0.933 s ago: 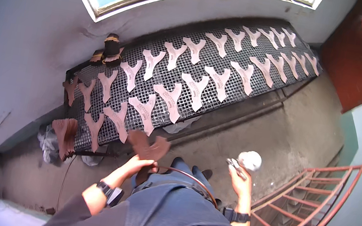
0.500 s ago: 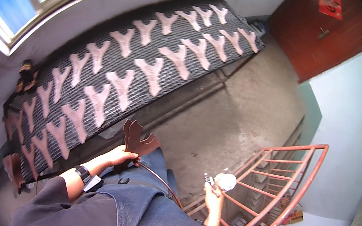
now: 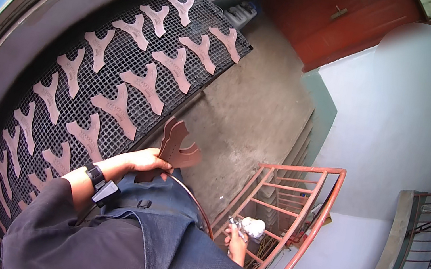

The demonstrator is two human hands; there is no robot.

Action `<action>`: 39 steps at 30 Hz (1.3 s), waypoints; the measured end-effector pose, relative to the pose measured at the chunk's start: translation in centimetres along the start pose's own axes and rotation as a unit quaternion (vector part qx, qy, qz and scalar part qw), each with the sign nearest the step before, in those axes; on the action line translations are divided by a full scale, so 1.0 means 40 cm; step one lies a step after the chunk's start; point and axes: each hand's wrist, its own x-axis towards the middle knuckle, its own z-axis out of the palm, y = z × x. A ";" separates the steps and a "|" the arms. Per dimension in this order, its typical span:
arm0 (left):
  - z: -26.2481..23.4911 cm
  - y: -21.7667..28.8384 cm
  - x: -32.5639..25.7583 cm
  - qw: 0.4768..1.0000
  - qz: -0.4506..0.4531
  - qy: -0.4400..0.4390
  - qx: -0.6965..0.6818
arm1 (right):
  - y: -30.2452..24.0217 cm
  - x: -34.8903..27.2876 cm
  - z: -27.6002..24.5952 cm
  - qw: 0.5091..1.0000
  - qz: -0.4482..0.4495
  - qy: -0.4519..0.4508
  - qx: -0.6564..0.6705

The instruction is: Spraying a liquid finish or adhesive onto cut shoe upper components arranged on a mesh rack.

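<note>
My left hand (image 3: 143,161) is closed on a small fan of dark brown Y-shaped leather pieces (image 3: 175,142), held upright in front of my apron. A thin hose (image 3: 197,207) curves from beside that hand down across the apron. My right hand (image 3: 236,246) grips what looks like a small spray gun (image 3: 235,222) with a rounded white cup (image 3: 254,228). To the left, paler pinkish-brown Y-shaped leather pieces (image 3: 144,89) lie in two rows on a black mesh rack (image 3: 124,63).
A red-brown metal railing (image 3: 324,203) stands close to my right hand, with steps (image 3: 296,149) behind it. Bare concrete floor (image 3: 256,101) lies beyond the rack. A red door (image 3: 305,18) is at the far end, and pale containers (image 3: 241,12) sit by the rack's far corner.
My view has turned and shifted right, bringing the railing and door further left in the picture. Both hands keep their hold on the leather pieces and the spray gun.
</note>
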 end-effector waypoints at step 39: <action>0.701 -0.091 0.539 0.219 0.060 0.797 -0.560 | -1.503 1.278 1.376 0.811 -0.234 -0.491 -0.214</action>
